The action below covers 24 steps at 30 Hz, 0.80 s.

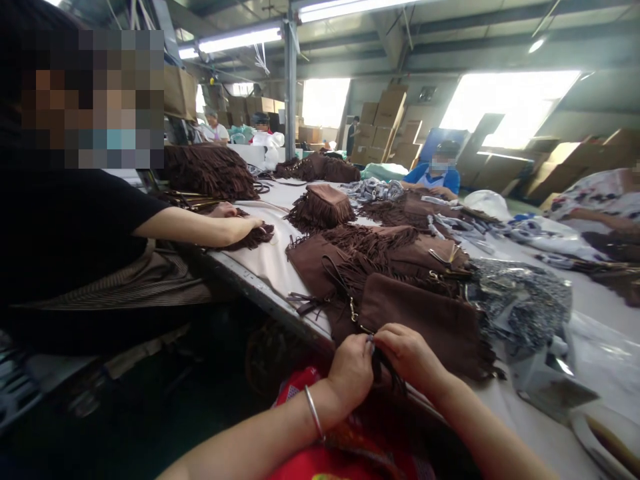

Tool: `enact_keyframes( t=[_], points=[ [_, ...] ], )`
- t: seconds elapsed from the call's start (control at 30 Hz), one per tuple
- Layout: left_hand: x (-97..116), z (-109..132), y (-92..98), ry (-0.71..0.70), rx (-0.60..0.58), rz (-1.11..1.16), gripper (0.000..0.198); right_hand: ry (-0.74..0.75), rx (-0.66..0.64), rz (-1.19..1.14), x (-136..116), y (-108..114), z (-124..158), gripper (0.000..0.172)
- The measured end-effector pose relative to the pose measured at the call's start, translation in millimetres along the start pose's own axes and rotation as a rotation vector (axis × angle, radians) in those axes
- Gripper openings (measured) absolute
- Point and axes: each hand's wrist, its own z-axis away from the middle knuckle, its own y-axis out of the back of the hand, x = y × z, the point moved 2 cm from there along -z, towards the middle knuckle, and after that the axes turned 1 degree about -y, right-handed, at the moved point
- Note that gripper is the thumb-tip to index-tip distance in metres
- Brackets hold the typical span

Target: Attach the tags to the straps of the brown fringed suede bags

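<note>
A brown fringed pouch (420, 317) lies at the table's near edge, its flat side up. At its near left corner, my left hand (353, 367) and my right hand (413, 353) meet, both closed in a pinch. Between their fingertips is a small greyish bit at the pouch's zip end, partly hidden by the fingers. Dark thin strips (393, 373) hang below my right hand. Just beyond my left hand, a brown wrist strap (340, 280) with a gold clip (353, 310) lies against the pouch.
More brown fringed bags (345, 253) are heaped behind the pouch. Crumpled grey wrapping (525, 300) and clear plastic lie to the right, near a tape roll (607, 440). On the left, a co-worker's arm (200, 227) reaches over the table edge. Other people sit across the table.
</note>
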Motion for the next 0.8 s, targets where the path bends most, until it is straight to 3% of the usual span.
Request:
enact_keyframes(
  t=[0.13, 0.3, 0.6, 0.8],
  points=[
    [0.5, 7.1, 2.3, -0.076, -0.043, -0.234, 0.031, -0.031, -0.079, -0.045, -0.9, 4.9, -11.1, 0.021],
    [-4.8, 7.1, 3.4, -0.055, -0.093, -0.39, 0.028, 0.011, -0.165, -0.026, -3.2, 5.1, -18.5, 0.021],
    [-10.9, 3.8, 6.9, -0.046, -0.118, -0.405, 0.03, 0.066, -0.273, 0.183, -6.9, 0.3, -23.7, 0.023],
    [-6.2, 1.4, 9.5, 0.02, -0.158, -0.361, 0.033, 0.181, -0.183, 0.364, -7.8, -4.8, -15.9, 0.014]
  ],
)
